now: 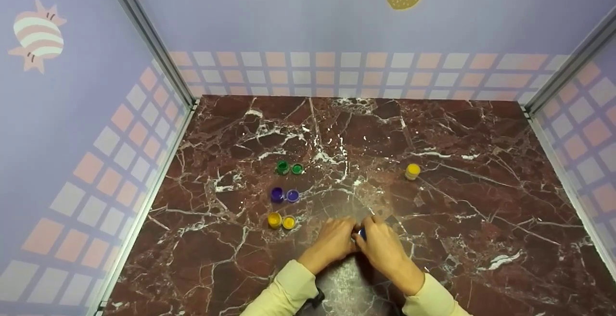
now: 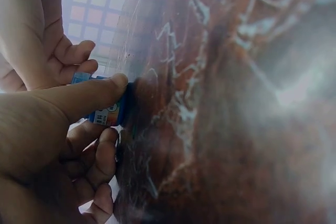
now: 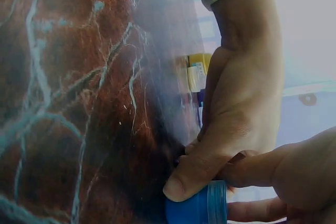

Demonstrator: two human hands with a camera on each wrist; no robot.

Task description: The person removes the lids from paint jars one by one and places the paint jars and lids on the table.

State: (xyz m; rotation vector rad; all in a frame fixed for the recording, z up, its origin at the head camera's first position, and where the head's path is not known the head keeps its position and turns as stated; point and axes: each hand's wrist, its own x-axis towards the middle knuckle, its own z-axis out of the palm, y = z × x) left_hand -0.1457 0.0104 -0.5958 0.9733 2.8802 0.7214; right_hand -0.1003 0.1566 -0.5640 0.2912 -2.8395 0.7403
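Note:
Both hands meet low in the head view around a small blue paint jar [image 1: 362, 233], mostly hidden there by fingers. My left hand [image 1: 337, 236] grips the jar's body; in the left wrist view its thumb lies across the label of the jar [image 2: 107, 118]. From the other side, my right hand [image 1: 383, 245] pinches the ribbed lid [image 3: 217, 201], which sits on the jar in the right wrist view. The jar is held on its side, close over the marbled tabletop [image 1: 462, 200].
Left of the hands, three jars stand uncapped, each beside its lid: green [image 1: 282, 167] with its lid [image 1: 297, 169], purple [image 1: 277, 195] with its lid [image 1: 292, 195], yellow [image 1: 274, 220] with its lid [image 1: 288, 222]. A capped yellow jar [image 1: 412, 171] stands farther right. Patterned walls enclose the table.

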